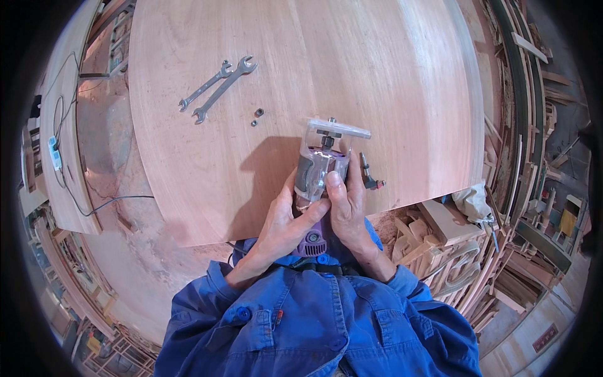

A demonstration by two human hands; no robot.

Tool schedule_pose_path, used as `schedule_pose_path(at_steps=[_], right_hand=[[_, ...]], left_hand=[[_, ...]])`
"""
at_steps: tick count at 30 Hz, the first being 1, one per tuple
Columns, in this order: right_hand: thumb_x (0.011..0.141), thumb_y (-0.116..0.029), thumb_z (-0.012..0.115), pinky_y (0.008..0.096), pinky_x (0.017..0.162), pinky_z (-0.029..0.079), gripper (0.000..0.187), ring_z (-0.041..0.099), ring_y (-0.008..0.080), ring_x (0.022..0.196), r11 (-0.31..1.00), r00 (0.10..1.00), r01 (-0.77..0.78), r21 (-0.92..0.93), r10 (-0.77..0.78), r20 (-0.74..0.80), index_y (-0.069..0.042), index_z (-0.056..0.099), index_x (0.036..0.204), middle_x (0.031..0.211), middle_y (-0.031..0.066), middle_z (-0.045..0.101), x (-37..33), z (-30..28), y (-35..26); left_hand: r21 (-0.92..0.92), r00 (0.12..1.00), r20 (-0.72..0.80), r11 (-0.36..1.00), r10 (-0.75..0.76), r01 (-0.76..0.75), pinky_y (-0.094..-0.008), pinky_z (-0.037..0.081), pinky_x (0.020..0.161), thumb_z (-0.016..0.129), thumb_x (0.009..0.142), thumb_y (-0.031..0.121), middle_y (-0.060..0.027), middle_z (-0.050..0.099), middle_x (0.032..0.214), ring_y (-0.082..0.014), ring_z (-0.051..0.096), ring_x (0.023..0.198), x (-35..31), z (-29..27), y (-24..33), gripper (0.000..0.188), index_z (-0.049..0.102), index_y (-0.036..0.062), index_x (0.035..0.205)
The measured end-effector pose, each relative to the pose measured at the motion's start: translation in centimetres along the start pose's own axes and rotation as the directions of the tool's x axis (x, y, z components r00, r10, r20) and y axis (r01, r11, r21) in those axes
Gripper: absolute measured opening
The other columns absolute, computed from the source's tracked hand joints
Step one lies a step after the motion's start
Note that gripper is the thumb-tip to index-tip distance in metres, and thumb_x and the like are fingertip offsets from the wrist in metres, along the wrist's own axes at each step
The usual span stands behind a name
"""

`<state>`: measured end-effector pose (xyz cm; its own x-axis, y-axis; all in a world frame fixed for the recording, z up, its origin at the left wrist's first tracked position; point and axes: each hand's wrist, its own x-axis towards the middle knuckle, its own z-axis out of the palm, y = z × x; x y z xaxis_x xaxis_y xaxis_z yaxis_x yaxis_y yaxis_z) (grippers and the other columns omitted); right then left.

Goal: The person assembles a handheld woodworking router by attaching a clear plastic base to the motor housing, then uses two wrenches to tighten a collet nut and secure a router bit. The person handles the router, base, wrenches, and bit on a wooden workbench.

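On the chest pocket of the blue jacket (254, 327), a small orange tag (279, 316) is sewn, its marks too small to be read; whether any lettering is borne by the dark grey side panel (304, 173) of the handheld router (321, 168) cannot be told. The router is held upright in front of the jacket, over the near edge of the wooden board (389, 69), between both hands. Its lower part is formed by a purple housing (313, 247), in which dark vent slots and a round fitting are seen. Above this, a transparent base (326, 162) is fitted, topped by a flat clear plate (355, 132), with a dark nut (327, 142) visible inside and a short metal tip (332, 119) showing above the plate. The left side is gripped by the left hand (281, 217), its thumb laid across the front; the right side is clasped by the right hand (349, 210), its thumb pressed to the clear front. Some fingertips are hidden behind the tool. Farther left on the board, a smaller wrench (205, 86) and a larger wrench (222, 91) are laid side by side, with two small metal parts (259, 113) near them. Just right of the router, a metal piece with a red end (367, 171) is seen.
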<state>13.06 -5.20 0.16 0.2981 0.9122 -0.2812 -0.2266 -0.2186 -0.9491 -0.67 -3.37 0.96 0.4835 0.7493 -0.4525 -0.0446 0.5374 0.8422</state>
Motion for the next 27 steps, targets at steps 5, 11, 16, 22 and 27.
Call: schedule_pose_path(at_steps=[5,11,16,22,27], right_hand=[[0.102,-0.024,0.056,0.0309,0.100,0.044,0.064,0.054,0.0178,0.117,0.995,0.993,0.090,0.051,-0.086,-0.077,0.005,0.028,0.152,0.131,0.0136,0.055,2.1,0.5,-0.7],[0.105,-0.024,0.051,0.0310,0.101,0.043,0.057,0.052,0.0160,0.119,0.990,0.997,0.052,0.128,-0.044,-0.070,0.002,0.032,0.152,0.135,0.0120,0.052,5.0,-0.8,-2.1],[0.105,-0.033,0.053,0.0364,0.097,0.046,0.052,0.057,0.0189,0.114,0.964,0.939,0.222,-0.148,-0.252,-0.232,0.002,0.045,0.142,0.129,0.0124,0.057,11.4,-4.8,-4.5],[0.092,-0.040,0.072,0.0476,0.090,0.048,0.079,0.053,0.0376,0.113,0.394,0.864,0.073,-0.916,-0.484,-0.139,0.001,0.034,0.148,0.126,0.0247,0.050,11.4,-12.3,-2.9],[0.085,-0.034,0.078,0.0490,0.094,0.047,0.085,0.050,0.0405,0.118,0.122,0.819,0.119,-0.985,-0.573,0.028,0.001,0.034,0.149,0.129,0.0250,0.049,10.1,-12.6,-2.5]], left_hand=[[0.016,0.998,0.025,0.998,-0.065,0.065,-0.0346,0.045,0.102,0.071,0.094,0.029,-0.0148,0.061,0.127,-0.0189,0.057,0.118,-0.8,0.4,1.3,0.069,0.038,-0.0064,0.144],[0.139,0.999,0.029,0.990,-0.030,0.026,-0.0350,0.049,0.096,0.071,0.093,0.033,-0.0167,0.064,0.119,-0.0196,0.061,0.110,-0.8,0.6,1.3,0.066,0.044,-0.0080,0.137],[0.130,0.999,0.050,0.992,-0.013,0.007,-0.0345,0.049,0.094,0.071,0.093,0.035,-0.0153,0.065,0.117,-0.0188,0.061,0.108,-0.9,0.6,1.2,0.064,0.046,-0.0068,0.135],[0.007,0.999,-0.035,1.000,-0.002,0.002,-0.0311,0.049,0.092,0.072,0.093,0.030,-0.0113,0.064,0.113,-0.0137,0.059,0.103,-0.3,-0.1,2.5,0.057,0.049,-0.0049,0.131],[0.213,0.975,-0.150,0.968,0.165,-0.131,-0.0314,0.051,0.086,0.076,0.089,0.027,-0.0104,0.066,0.107,-0.0148,0.062,0.096,1.2,-2.1,2.7,0.051,0.053,-0.0036,0.124]])
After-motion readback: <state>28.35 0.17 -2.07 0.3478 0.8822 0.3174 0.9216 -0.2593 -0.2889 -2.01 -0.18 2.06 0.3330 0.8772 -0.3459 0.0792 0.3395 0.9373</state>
